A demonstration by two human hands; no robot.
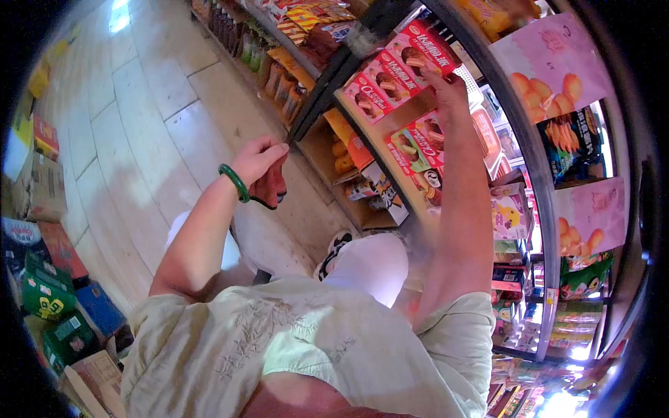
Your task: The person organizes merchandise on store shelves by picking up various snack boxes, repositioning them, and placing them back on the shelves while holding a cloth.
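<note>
My left hand [263,159], with a green bangle [233,182] at its wrist, is closed around a folded red-brown cloth [269,187] and hangs over the aisle floor. My right hand [448,94] reaches to the shelf and is closed on the near end of a red box of chocolate pies [422,49]; some of its fingers are hidden. Beside that box, pink boxes of chocolate pies [390,78] stand in a row. Just below them, more snack boxes [412,148] show green and red fronts.
A dark shelf post [322,94] rises by the row of boxes. Pink snack packs [554,66] fill the rack at the right. Cartons and green boxes [47,296] are stacked on the left. The tiled floor [125,160] runs between, and my shoe [336,251] is near the shelf base.
</note>
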